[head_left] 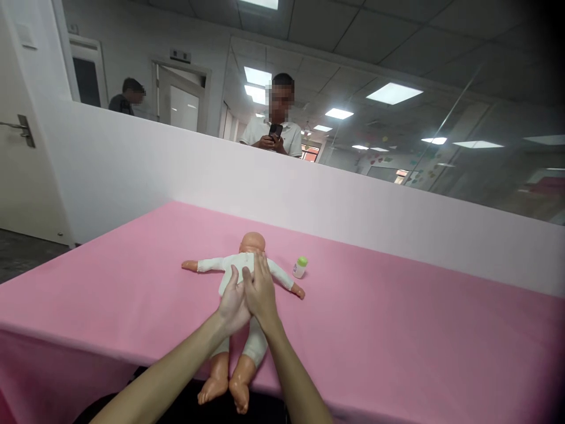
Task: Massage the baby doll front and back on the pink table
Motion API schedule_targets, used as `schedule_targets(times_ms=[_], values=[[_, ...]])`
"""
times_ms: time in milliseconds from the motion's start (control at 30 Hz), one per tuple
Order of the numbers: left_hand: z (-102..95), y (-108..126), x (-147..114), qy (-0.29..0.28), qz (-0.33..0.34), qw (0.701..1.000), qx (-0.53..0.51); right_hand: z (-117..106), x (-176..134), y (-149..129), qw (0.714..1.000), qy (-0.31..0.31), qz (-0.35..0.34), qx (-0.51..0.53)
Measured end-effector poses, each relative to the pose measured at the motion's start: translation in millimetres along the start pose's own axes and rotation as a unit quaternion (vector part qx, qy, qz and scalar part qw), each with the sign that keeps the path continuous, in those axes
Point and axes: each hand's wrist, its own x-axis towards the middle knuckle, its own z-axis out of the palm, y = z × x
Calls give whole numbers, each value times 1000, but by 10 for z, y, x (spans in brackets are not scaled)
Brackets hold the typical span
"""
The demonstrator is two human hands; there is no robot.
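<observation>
A baby doll [230,262] in a white outfit lies face up on the pink-covered table [375,330], arms spread and feet over the front edge. Above its belly my left hand [233,305] is palm up, thumb raised and fingers partly hidden. My right hand [261,288] rests against it, fingers stretched toward the doll's head, palm facing the left one. Nothing shows between the two palms. Just right of the doll's outstretched arm stands a small bottle [301,268] with a green cap and a pale body.
A white half wall [273,176] with a glass pane above it runs behind the table. One person [282,129] beyond it holds a phone; another person [126,97] is farther left. A door [26,147] with a metal handle is at the left.
</observation>
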Motion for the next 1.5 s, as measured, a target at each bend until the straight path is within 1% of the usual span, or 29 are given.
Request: schedule_targets(times_ms=[67, 100, 133, 200, 233, 267, 300, 333, 367, 433, 467, 500, 567, 600, 633, 667, 700, 767, 800, 867, 900, 967, 1033, 1100, 1167, 1267, 1333, 1400, 1500], values=[[-7, 118, 2, -11, -10, 1000, -6, 70, -112, 99, 999, -2, 5, 31], [-8, 127, 1, -9, 4, 1000, -9, 137, -216, 109, 999, 2, -8, 32], [-7, 93, -6, -5, 32, 999, -13, 212, -327, 92, 999, 5, -34, 21], [-1, -84, -33, 5, 109, 994, -30, 330, -492, -2, 995, 8, -96, -15], [3, -193, -50, 13, 186, 981, -45, 356, -517, -54, 993, 7, -117, -32], [4, -289, -65, 30, 254, 965, -57, 355, -499, -93, 991, 9, -125, -45], [1, -354, -76, 54, 278, 958, -54, 330, -441, -106, 992, 14, -119, -50], [-9, -376, -80, 60, 229, 971, -25, 288, -356, -87, 993, 20, -103, -49], [-28, -355, -77, 39, 140, 989, 9, 234, -257, -35, 996, 26, -81, -39], [-94, -205, -43, 4, 21, 998, 52, 123, -65, 152, 999, 40, -25, 5], [-138, -100, -9, -14, -6, 997, 71, 75, 14, 269, 998, 46, 3, 33], [-188, 9, 39, -23, -6, 995, 95, 33, 79, 388, 997, 49, 25, 58], [-296, 209, 174, -16, 36, 981, 188, -31, 184, 600, 993, 60, 51, 83], [-351, 293, 260, 5, 73, 964, 256, -54, 234, 685, 993, 66, 53, 80], [-406, 363, 353, 29, 111, 935, 337, -73, 289, 753, 994, 70, 50, 69], [-460, 422, 451, 54, 146, 893, 423, -87, 349, 808, 995, 70, 44, 55], [-514, 469, 549, 75, 176, 840, 508, -97, 413, 853, 996, 68, 36, 38], [-616, 532, 732, 104, 214, 722, 650, -100, 546, 924, 998, 56, 20, 4], [-663, 549, 811, 111, 221, 668, 703, -93, 606, 956, 999, 47, 12, -15], [-742, 556, 938, 116, 197, 580, 782, -66, 703, 1020, 998, 25, 2, -63], [-773, 549, 986, 116, 171, 544, 813, -47, 737, 1051, 996, 13, -2, -89], [-818, 522, 1057, 115, 118, 493, 854, 1, 780, 1106, 990, -13, -14, -138], [-845, 483, 1102, 120, 90, 464, 873, 56, 801, 1148, 982, -34, -23, -182], [-862, 440, 1136, 129, 81, 451, 880, 116, 812, 1178, 972, -53, -13, -229], [-877, 395, 1167, 142, 69, 434, 887, 176, 816, 1203, 961, -64, 11, -270], [-899, 334, 1216, 152, 56, 414, 896, 249, 815, 1240, 953, -63, 38, -294], [-904, 313, 1240, 151, 50, 410, 898, 270, 812, 1256, 952, -62, 44, -295], [-892, 318, 1242, 149, 50, 415, 896, 260, 807, 1255, 953, -63, 44, -294], [-837, 373, 1181, 137, 66, 441, 885, 193, 784, 1211, 957, -62, 31, -283]])
